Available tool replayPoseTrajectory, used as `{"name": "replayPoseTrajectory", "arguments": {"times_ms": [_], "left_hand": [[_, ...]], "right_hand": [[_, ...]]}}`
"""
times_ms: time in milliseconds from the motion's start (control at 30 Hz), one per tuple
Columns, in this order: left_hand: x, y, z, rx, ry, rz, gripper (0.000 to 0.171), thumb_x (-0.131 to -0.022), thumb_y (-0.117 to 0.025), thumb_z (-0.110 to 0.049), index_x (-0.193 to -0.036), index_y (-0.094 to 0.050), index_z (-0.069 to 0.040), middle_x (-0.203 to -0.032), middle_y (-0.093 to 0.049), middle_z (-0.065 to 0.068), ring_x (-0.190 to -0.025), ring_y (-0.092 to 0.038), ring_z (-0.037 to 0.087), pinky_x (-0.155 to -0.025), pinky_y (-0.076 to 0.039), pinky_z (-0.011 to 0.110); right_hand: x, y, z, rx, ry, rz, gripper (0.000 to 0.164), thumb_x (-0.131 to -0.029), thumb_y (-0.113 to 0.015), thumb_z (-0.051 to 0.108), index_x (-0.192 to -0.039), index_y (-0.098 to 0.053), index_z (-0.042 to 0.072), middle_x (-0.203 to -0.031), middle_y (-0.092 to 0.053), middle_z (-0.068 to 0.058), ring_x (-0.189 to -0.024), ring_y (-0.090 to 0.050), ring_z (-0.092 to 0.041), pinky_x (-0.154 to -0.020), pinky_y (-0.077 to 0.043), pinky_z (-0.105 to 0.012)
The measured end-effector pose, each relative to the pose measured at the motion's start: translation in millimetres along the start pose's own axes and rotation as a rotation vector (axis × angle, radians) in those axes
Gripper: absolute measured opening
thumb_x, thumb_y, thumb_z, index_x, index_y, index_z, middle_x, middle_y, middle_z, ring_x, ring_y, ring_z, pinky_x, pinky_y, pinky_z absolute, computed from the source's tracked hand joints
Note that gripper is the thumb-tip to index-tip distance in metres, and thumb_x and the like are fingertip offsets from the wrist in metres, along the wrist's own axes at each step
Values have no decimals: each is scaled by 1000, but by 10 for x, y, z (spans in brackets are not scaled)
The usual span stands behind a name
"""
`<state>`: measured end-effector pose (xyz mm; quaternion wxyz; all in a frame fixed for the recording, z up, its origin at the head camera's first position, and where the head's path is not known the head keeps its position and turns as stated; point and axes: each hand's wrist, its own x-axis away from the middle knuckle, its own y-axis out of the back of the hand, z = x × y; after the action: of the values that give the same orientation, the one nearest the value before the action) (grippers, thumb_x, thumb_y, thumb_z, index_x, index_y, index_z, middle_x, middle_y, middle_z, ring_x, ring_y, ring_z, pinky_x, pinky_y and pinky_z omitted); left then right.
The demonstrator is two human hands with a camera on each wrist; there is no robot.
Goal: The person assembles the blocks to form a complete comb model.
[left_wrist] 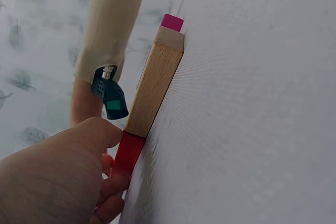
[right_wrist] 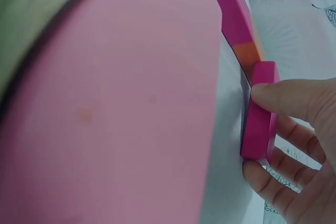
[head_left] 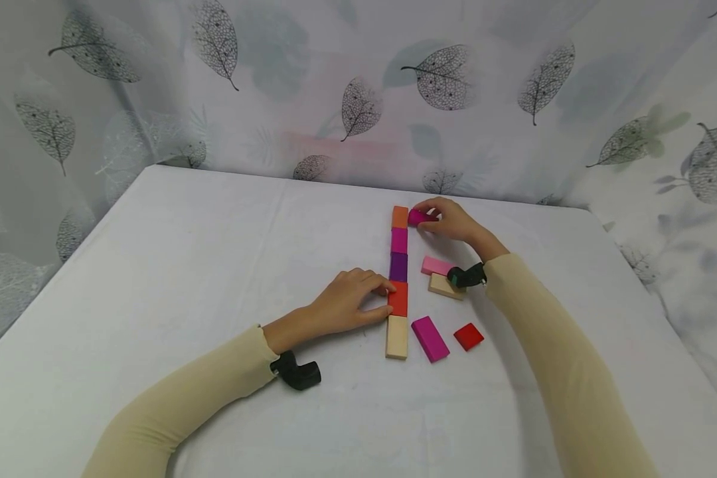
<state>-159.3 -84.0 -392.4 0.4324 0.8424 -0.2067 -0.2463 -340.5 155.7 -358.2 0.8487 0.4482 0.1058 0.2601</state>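
A line of blocks runs away from me: a pale wooden block [head_left: 397, 337], a red-orange block [head_left: 398, 300], a purple block [head_left: 398, 267], a magenta block [head_left: 399, 240] and an orange block [head_left: 400, 217]. My left hand [head_left: 349, 302] rests with thumb and fingertips against the red-orange block's left side, index fingertip over its edge. At the far end, my right hand [head_left: 452, 222] pinches another magenta block [right_wrist: 258, 124] between thumb and fingers, just right of the orange one. The right wrist view shows the held block's corner close to the orange block [right_wrist: 248, 57].
Right of the line lie a loose magenta block [head_left: 431, 339], a small red block [head_left: 469, 336], a pink block [head_left: 435, 266] and a wooden block [head_left: 445, 286], the last two partly under the right wrist camera. A leaf-patterned curtain [head_left: 311, 79] hangs behind the white table [head_left: 215, 232].
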Motion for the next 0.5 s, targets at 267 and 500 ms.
{"name": "replayPoseTrajectory", "arguments": {"times_ms": [267,500], "left_hand": [[-6,10,-7,-9,3,5,33,-91,-66,-33,-118,-63,-15,-107,-65,-3,-104,-57,14,-90,-43,38],[4,10,1,-7,-1,1,32,-91,-67,-32,-118,-64,-15,-106,-65,-3,-104,-57,13,-90,-43,38]], "right_hand": [[-28,-1,15,27,-4,-17,39,-92,-62,4,-130,-56,-4,-125,-56,-26,-110,-53,-39,-92,-47,-48],[-38,-9,32,17,-24,-21,41,-91,-63,4,-130,-56,-3,-126,-56,-25,-111,-53,-38,-93,-48,-49]]}}
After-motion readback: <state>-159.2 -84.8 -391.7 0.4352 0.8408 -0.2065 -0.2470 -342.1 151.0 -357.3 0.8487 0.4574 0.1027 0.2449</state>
